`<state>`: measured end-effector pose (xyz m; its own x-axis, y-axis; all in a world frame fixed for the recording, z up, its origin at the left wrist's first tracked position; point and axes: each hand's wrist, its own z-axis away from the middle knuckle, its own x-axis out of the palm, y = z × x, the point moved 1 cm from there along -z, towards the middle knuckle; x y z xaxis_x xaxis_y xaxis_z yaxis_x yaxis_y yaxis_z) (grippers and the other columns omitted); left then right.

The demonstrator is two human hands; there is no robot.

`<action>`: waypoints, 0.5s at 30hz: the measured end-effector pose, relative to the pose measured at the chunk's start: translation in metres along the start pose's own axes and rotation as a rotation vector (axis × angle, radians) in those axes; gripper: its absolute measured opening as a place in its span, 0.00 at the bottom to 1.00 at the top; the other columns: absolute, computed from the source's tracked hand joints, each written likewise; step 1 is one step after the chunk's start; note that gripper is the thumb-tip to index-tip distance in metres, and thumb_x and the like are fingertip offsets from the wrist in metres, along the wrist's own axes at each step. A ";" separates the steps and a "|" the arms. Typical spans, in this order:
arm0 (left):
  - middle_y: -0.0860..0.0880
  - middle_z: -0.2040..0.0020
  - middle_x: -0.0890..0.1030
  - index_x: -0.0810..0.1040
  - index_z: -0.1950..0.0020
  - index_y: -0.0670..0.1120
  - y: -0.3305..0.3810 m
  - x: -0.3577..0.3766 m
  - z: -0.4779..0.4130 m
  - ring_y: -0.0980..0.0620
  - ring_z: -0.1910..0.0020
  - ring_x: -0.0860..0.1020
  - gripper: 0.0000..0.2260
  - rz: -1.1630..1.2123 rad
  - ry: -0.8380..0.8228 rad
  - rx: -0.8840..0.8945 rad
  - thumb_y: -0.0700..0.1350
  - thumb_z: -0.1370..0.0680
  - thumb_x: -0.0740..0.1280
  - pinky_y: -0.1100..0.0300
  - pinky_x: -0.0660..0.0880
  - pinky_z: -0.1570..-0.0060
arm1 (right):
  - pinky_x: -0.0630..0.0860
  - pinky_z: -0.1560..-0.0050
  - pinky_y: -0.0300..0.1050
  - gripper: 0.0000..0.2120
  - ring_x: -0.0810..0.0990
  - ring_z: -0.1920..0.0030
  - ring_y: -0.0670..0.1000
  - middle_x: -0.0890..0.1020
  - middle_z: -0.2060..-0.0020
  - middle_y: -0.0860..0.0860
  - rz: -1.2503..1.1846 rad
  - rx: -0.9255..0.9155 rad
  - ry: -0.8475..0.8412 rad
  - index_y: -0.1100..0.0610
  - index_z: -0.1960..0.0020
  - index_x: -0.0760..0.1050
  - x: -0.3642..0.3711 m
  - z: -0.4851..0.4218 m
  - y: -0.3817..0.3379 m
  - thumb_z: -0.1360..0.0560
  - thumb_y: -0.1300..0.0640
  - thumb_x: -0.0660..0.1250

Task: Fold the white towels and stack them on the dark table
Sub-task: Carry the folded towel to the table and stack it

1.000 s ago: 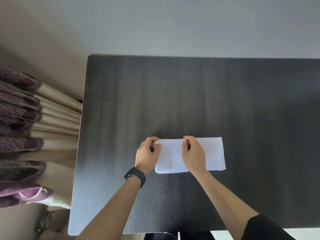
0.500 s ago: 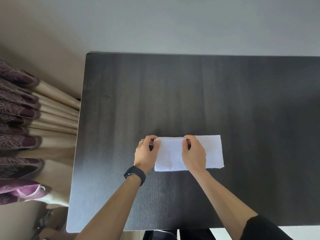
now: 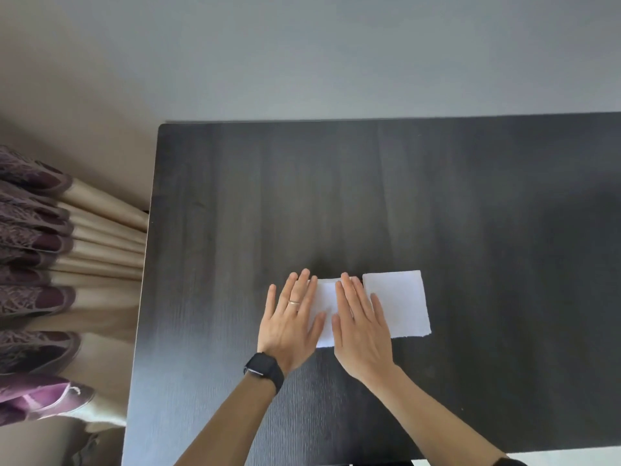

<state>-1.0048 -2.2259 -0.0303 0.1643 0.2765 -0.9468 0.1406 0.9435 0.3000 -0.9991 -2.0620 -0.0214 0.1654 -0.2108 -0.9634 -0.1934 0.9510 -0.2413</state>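
Head view: small white terry towel (image 3: pixel 396 302) lies flat on dark wood-grain table (image 3: pixel 235 196), long axis L-R. L hand (image 3: pixel 290 326) & R hand (image 3: pixel 361 326) both flat, fingers straight, pressing its left half. Free half lies right of R hand, so R is nearer.

A dark table (image 3: pixel 470 213) with a wood-grain top fills most of the view. Beyond its far edge rises a plain pale grey wall (image 3: pixel 336 45). Off the table's left edge hangs a pleated beige curtain (image 3: pixel 104 237) trimmed with a purple patterned band (image 3: pixel 30 230). Soft light puts a pale sheen on the table's near left corner, and the wall turns warmer beige toward the left.
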 end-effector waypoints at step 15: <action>0.50 0.19 0.52 0.53 0.19 0.47 -0.008 0.017 -0.012 0.50 0.20 0.50 0.34 -0.102 -0.152 -0.020 0.66 0.19 0.50 0.42 0.51 0.23 | 0.51 0.23 0.63 0.29 0.50 0.20 0.54 0.52 0.20 0.54 0.103 -0.003 -0.089 0.58 0.19 0.50 0.024 -0.009 0.018 0.16 0.46 0.49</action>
<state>-1.0151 -2.2263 -0.0497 0.2959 0.1501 -0.9434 0.1448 0.9691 0.1996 -1.0071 -2.0515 -0.0498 0.2297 -0.0907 -0.9690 -0.2169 0.9658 -0.1418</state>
